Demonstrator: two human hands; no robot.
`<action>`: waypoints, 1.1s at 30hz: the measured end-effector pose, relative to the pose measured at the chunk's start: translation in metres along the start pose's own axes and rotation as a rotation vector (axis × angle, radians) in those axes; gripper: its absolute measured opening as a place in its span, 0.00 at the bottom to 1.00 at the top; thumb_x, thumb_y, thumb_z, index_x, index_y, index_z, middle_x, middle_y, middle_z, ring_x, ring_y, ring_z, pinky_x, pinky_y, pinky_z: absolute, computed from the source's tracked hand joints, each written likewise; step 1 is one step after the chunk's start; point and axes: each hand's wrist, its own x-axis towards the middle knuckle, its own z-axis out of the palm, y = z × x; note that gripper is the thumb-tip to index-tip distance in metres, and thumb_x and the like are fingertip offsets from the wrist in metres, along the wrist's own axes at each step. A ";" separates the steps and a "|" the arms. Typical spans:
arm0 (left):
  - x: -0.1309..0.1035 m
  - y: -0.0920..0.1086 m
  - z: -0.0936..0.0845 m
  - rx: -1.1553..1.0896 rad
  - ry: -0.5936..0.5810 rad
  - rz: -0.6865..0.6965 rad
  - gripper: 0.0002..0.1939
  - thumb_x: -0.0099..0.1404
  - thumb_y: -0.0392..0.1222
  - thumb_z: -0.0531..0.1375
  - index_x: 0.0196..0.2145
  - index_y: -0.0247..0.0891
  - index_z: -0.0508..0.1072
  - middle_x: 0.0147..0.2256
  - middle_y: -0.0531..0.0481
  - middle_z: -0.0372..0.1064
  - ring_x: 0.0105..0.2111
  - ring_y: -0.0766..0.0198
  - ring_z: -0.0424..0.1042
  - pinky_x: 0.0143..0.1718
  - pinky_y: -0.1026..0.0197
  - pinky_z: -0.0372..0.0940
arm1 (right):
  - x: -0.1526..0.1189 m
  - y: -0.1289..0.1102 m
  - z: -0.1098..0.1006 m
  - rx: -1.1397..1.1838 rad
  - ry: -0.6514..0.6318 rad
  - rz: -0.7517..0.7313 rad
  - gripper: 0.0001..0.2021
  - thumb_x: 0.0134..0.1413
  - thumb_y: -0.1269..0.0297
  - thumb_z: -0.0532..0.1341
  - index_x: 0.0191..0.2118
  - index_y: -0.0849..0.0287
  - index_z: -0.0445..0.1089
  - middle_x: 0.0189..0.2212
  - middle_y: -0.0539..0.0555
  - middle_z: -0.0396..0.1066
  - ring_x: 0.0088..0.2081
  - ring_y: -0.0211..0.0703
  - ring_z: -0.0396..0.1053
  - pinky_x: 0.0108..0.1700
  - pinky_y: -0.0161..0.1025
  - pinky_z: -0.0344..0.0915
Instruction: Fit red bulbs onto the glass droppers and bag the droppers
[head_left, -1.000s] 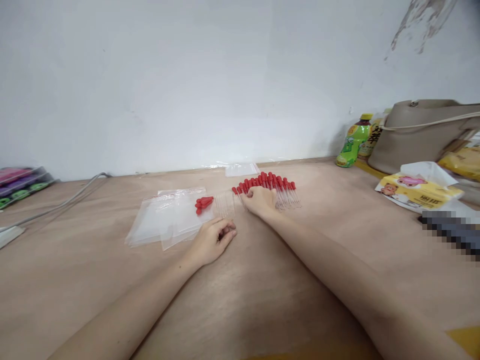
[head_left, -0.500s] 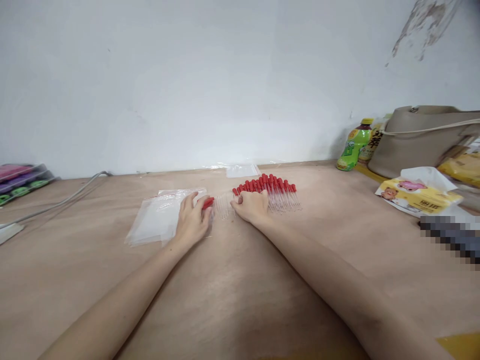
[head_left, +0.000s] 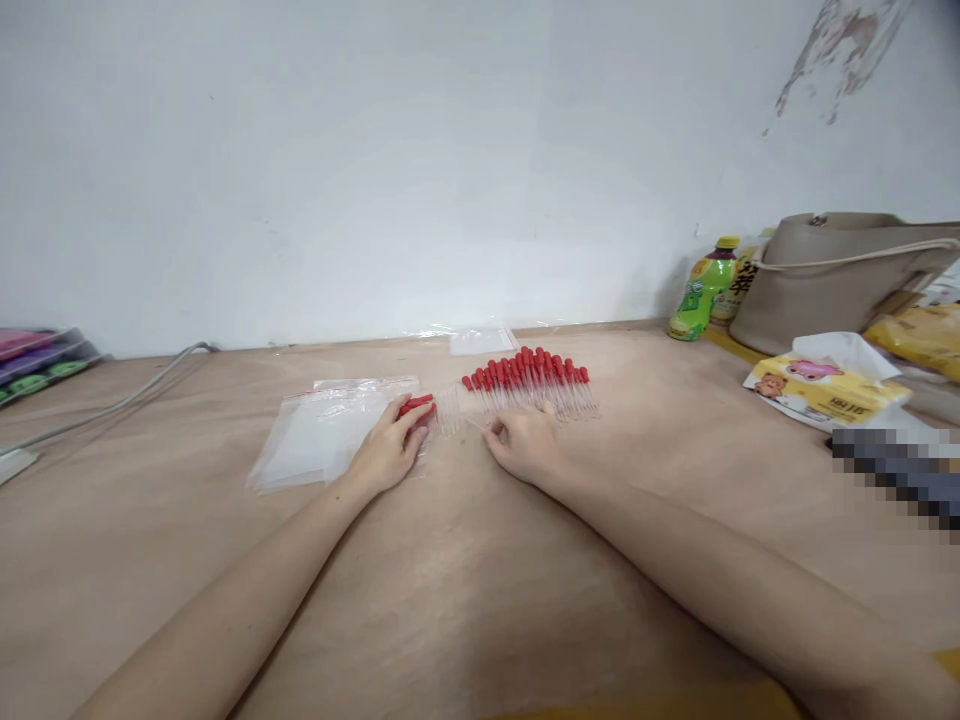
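Note:
My left hand (head_left: 391, 445) curls over several red rubber bulbs (head_left: 418, 404), at the right edge of a stack of clear plastic bags (head_left: 307, 435). My right hand (head_left: 521, 440) is closed in a pinch on a thin clear glass tube (head_left: 476, 425) that points left toward my left hand. Between the hands lies a row of bare glass tubes (head_left: 448, 408). Beyond my right hand, several droppers with red bulbs (head_left: 525, 368) are fanned out side by side, their clear tubes toward me and partly behind the hand.
A flat clear bag (head_left: 480, 342) lies by the wall. On the right are a green bottle (head_left: 703, 290), a beige bag (head_left: 825, 285), a tissue pack (head_left: 825, 390) and a blurred dark object (head_left: 900, 475). At left, a grey cable (head_left: 150, 385) runs near colourful packs (head_left: 41, 365).
My right hand has drawn back toward me and slightly right from the droppers, with a glass tube now showing in its fingers. My left fingers have closed in around the red bulbs.

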 end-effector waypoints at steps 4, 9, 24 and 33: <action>0.001 0.002 -0.001 -0.006 0.019 0.018 0.17 0.63 0.42 0.49 0.49 0.40 0.64 0.53 0.44 0.53 0.54 0.55 0.56 0.52 0.53 0.56 | -0.027 0.015 -0.019 0.019 0.004 -0.096 0.10 0.51 0.62 0.55 0.23 0.59 0.65 0.21 0.49 0.67 0.29 0.39 0.61 0.37 0.40 0.46; 0.004 0.010 -0.003 -0.001 0.056 -0.058 0.09 0.61 0.42 0.51 0.38 0.39 0.65 0.42 0.46 0.62 0.42 0.56 0.66 0.44 0.53 0.62 | -0.040 0.027 -0.032 0.089 -0.010 -0.184 0.07 0.50 0.62 0.57 0.26 0.59 0.65 0.22 0.50 0.65 0.30 0.39 0.59 0.37 0.38 0.50; 0.007 0.013 0.002 0.256 0.185 0.090 0.09 0.59 0.43 0.55 0.35 0.39 0.72 0.47 0.44 0.61 0.48 0.51 0.59 0.48 0.49 0.57 | -0.034 0.025 -0.029 0.145 -0.049 -0.232 0.04 0.51 0.67 0.57 0.28 0.59 0.66 0.27 0.52 0.65 0.34 0.41 0.59 0.37 0.39 0.54; -0.002 0.025 -0.011 0.062 0.177 0.208 0.09 0.63 0.36 0.49 0.38 0.37 0.67 0.40 0.46 0.67 0.43 0.58 0.64 0.45 0.55 0.59 | -0.034 0.028 -0.028 0.039 -0.139 -0.192 0.05 0.54 0.66 0.54 0.30 0.60 0.63 0.32 0.53 0.64 0.37 0.42 0.58 0.39 0.39 0.52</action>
